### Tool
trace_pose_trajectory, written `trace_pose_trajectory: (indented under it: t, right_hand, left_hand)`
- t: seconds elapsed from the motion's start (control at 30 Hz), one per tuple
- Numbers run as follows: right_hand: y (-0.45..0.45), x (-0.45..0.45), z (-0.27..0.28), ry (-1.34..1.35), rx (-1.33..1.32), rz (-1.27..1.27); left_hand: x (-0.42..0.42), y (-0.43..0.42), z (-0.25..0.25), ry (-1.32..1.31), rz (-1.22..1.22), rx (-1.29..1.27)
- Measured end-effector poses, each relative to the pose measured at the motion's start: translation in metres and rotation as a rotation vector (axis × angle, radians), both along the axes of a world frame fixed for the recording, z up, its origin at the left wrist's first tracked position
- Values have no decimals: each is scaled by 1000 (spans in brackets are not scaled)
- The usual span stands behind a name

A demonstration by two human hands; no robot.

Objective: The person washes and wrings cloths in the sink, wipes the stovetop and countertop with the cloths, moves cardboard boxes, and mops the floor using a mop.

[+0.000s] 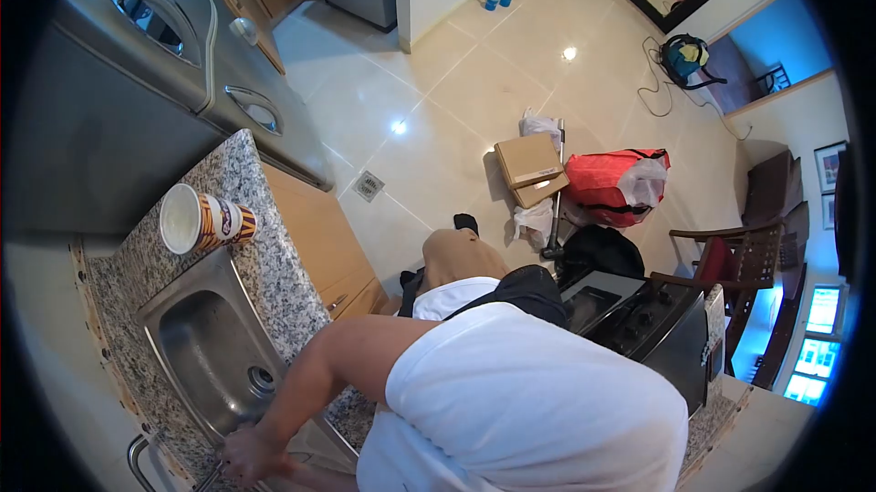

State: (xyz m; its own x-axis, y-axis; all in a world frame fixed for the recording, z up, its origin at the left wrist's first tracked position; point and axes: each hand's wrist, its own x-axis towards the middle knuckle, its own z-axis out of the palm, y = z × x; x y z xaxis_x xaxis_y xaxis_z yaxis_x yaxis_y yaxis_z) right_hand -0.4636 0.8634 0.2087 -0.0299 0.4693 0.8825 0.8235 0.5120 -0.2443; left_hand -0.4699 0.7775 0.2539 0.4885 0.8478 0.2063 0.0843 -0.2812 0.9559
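My right arm reaches down from the white sleeve to the near corner of the steel sink [208, 346]. At its end, my right hand [245, 454] is over the sink's edge, with its fingers bunched and too unclear to read. My left forearm comes in below it, at the bottom edge. My left hand merges with the right one and cannot be made out. Curved chrome tubing [137, 463] stands near the hands. Two striped paper cups, the nearer one [182, 221] open towards me, lie or stand on the granite counter [274, 259] beside the sink.
A steel fridge [109, 118] stands beyond the counter. On the tiled floor are cardboard boxes [529, 161], a red bag [607, 183], two spray bottles [492, 1] and a vacuum cleaner [683, 58] with its cord. A black stove [630, 309] and wooden chairs [748, 255] are at the right.
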Motion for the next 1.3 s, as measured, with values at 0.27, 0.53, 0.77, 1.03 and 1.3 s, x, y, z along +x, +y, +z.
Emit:
trace_pose_trajectory:
  t: [0.27, 0.53, 0.77, 1.03, 1.3]
  right_hand:
    - [-26, 34, 11, -470, -42, 119]
    - [-27, 60, -7, -346, -41, 440]
    - [-115, 117, -11, 73, -172, 218]
    - [-241, 222, 12, 851, -300, 127]
    - [-401, 375, 1, 1043, -255, -89]
  left_hand:
    - [10, 9, -23, -196, -106, -361]
    - [24, 9, -29, -298, -191, -588]
    - [45, -8, -27, -343, -271, -761]
    - [112, -54, -32, -267, -341, -1011]
    - [262, -131, -54, -43, -717, -929]
